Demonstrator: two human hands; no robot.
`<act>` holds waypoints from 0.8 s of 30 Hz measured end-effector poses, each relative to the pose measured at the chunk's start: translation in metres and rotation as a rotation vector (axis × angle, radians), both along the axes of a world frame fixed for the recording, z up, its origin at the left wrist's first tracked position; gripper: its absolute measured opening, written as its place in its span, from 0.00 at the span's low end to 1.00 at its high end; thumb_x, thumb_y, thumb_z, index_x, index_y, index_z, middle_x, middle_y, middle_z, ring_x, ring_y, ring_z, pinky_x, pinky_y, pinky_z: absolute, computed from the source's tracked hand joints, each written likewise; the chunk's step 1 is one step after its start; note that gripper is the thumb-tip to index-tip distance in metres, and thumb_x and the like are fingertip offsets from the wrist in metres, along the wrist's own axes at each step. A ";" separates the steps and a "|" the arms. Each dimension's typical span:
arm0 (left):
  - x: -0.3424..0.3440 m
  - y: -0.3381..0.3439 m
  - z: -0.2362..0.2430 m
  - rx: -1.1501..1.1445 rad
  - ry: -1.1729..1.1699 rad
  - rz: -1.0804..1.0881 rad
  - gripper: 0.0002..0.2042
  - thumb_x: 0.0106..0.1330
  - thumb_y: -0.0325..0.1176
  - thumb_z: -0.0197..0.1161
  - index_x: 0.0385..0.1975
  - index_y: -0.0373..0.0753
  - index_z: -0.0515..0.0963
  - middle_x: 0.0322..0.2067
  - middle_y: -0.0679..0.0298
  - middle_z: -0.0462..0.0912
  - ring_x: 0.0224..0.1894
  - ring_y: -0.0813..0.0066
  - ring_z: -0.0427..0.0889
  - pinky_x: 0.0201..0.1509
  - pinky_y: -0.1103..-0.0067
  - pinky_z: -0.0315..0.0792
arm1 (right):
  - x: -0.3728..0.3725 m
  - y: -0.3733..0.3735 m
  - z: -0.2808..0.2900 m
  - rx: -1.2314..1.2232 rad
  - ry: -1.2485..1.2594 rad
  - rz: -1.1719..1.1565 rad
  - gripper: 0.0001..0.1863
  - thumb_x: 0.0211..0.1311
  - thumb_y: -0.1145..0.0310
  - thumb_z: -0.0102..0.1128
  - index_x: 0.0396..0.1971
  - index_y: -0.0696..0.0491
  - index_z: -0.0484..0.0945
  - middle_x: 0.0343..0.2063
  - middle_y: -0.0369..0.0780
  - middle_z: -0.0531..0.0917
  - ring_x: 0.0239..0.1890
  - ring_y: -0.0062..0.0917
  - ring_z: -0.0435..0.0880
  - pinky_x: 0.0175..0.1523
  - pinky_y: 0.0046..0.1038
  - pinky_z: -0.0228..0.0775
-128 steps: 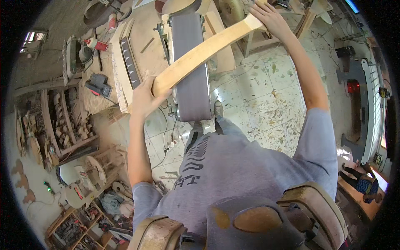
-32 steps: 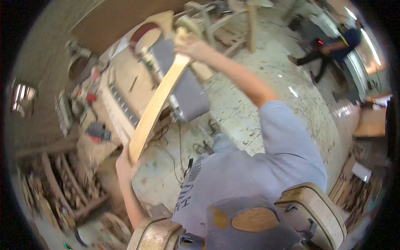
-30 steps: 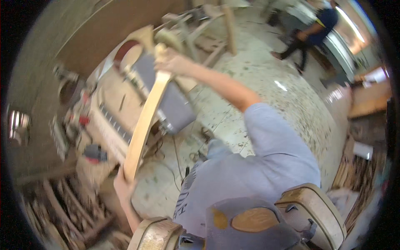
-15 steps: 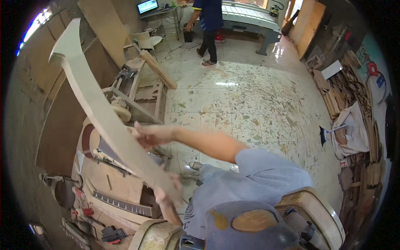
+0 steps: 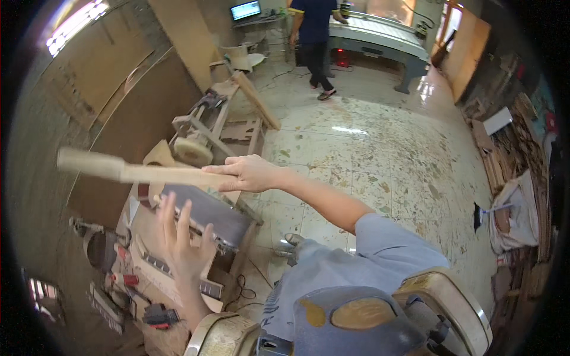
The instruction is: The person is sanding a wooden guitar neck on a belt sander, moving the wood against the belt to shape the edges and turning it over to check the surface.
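Observation:
A long pale wooden guitar neck (image 5: pixel 160 174), blurred by motion, reaches left from my right hand (image 5: pixel 252 173) at about mid-height in the view. My right fingers are closed on its near end, and its thicker far end points toward the wall on the left. Below it my left hand (image 5: pixel 185 237) is raised and open, fingers spread, apart from the wood. Under the neck and just beyond my left hand stands a sander with a wide dark belt (image 5: pixel 211 212).
A machine with a round pale wheel (image 5: pixel 193 152) stands behind the sander. The workbench (image 5: pixel 169 341) at lower left holds a black-and-red power tool (image 5: pixel 159 316). Far back, a person in dark clothes (image 5: pixel 314 35) stands beside a large machine table (image 5: pixel 380 38). Wood scraps (image 5: pixel 484 148) line the right wall.
The neck has swung down from steeply raised to nearly level and turned edge-on. My left hand has come off it and opened. My view has shifted left; the person at the back has moved.

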State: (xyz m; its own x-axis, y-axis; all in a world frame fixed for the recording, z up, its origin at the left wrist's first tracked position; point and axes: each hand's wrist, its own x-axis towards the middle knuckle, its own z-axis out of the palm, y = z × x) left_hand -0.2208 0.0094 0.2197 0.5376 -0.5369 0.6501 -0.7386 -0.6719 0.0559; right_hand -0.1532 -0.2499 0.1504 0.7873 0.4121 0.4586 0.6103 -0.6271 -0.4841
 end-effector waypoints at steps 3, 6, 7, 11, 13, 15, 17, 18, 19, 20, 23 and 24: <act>0.007 0.024 0.002 0.268 0.031 0.171 0.33 0.51 0.37 0.73 0.59 0.35 0.73 0.63 0.46 0.69 0.66 0.45 0.66 0.69 0.56 0.63 | 0.009 0.015 -0.005 -0.241 -0.177 0.165 0.32 0.63 0.38 0.56 0.64 0.37 0.73 0.37 0.43 0.80 0.40 0.39 0.81 0.45 0.36 0.76; 0.008 0.073 -0.026 0.396 0.350 0.362 0.29 0.52 0.45 0.73 0.51 0.35 0.76 0.48 0.44 0.79 0.53 0.45 0.78 0.57 0.58 0.71 | 0.019 0.047 -0.009 -0.340 -0.349 0.419 0.31 0.60 0.44 0.61 0.61 0.42 0.72 0.39 0.40 0.78 0.41 0.35 0.80 0.43 0.35 0.75; 0.002 0.086 -0.036 0.405 0.589 0.451 0.28 0.53 0.47 0.73 0.48 0.35 0.76 0.43 0.44 0.81 0.48 0.45 0.80 0.52 0.58 0.73 | 0.023 0.059 -0.013 -0.336 -0.466 0.496 0.31 0.58 0.48 0.64 0.59 0.45 0.72 0.38 0.38 0.76 0.41 0.33 0.79 0.42 0.34 0.75; -0.052 0.114 -0.096 0.044 0.697 0.522 0.26 0.54 0.54 0.72 0.37 0.36 0.75 0.26 0.46 0.82 0.32 0.44 0.82 0.37 0.59 0.73 | 0.042 0.092 -0.030 -0.309 -0.457 0.708 0.39 0.54 0.42 0.67 0.63 0.47 0.71 0.39 0.40 0.76 0.43 0.35 0.77 0.50 0.35 0.72; -0.064 0.105 -0.113 -0.020 0.763 0.597 0.25 0.56 0.53 0.70 0.36 0.35 0.74 0.26 0.44 0.81 0.33 0.41 0.81 0.37 0.59 0.73 | 0.065 0.095 -0.049 -0.133 -0.310 0.753 0.31 0.58 0.44 0.66 0.55 0.50 0.78 0.39 0.42 0.79 0.44 0.38 0.78 0.51 0.38 0.72; -0.077 0.102 -0.120 -0.074 0.808 0.713 0.25 0.56 0.53 0.69 0.35 0.34 0.74 0.26 0.43 0.81 0.33 0.40 0.81 0.37 0.59 0.73 | 0.096 0.099 -0.064 -0.005 -0.284 0.554 0.17 0.61 0.52 0.64 0.38 0.50 0.84 0.38 0.43 0.80 0.44 0.41 0.79 0.52 0.39 0.71; -0.087 0.100 -0.130 -0.125 0.811 0.783 0.25 0.57 0.53 0.68 0.34 0.33 0.74 0.26 0.43 0.80 0.33 0.40 0.81 0.37 0.60 0.73 | 0.142 0.088 -0.089 -0.275 -0.680 0.335 0.15 0.60 0.54 0.64 0.36 0.51 0.84 0.38 0.47 0.80 0.47 0.42 0.79 0.54 0.39 0.71; -0.092 0.099 -0.132 -0.134 0.812 0.810 0.26 0.57 0.54 0.68 0.33 0.33 0.74 0.26 0.42 0.80 0.33 0.40 0.81 0.37 0.60 0.73 | 0.147 0.094 -0.090 -0.071 -0.397 0.108 0.17 0.59 0.54 0.65 0.38 0.53 0.84 0.41 0.52 0.80 0.50 0.47 0.78 0.57 0.42 0.70; -0.092 0.093 -0.134 -0.135 0.812 0.817 0.26 0.56 0.54 0.68 0.33 0.32 0.74 0.25 0.42 0.80 0.33 0.40 0.81 0.37 0.60 0.73 | 0.166 0.091 -0.105 -0.062 -0.302 0.102 0.21 0.58 0.53 0.66 0.42 0.55 0.84 0.45 0.57 0.79 0.52 0.51 0.77 0.60 0.43 0.69; -0.095 0.088 -0.132 -0.133 0.809 0.834 0.26 0.56 0.54 0.68 0.32 0.32 0.74 0.25 0.42 0.80 0.33 0.40 0.80 0.37 0.60 0.73 | 0.182 0.091 -0.113 -0.115 -0.147 0.107 0.23 0.59 0.53 0.65 0.44 0.58 0.83 0.50 0.59 0.78 0.53 0.54 0.76 0.61 0.43 0.68; -0.099 0.076 -0.137 -0.185 0.820 0.877 0.25 0.55 0.52 0.69 0.32 0.31 0.74 0.24 0.43 0.79 0.30 0.43 0.79 0.36 0.61 0.73 | 0.203 0.100 -0.124 -0.028 -0.110 0.022 0.20 0.62 0.54 0.63 0.41 0.57 0.85 0.43 0.58 0.82 0.49 0.50 0.81 0.55 0.42 0.73; -0.099 0.074 -0.141 -0.189 0.815 0.892 0.25 0.55 0.51 0.69 0.32 0.30 0.75 0.24 0.43 0.78 0.28 0.44 0.79 0.36 0.62 0.73 | 0.211 0.105 -0.126 0.003 0.111 0.035 0.19 0.62 0.55 0.62 0.40 0.56 0.85 0.41 0.55 0.84 0.46 0.48 0.83 0.52 0.41 0.74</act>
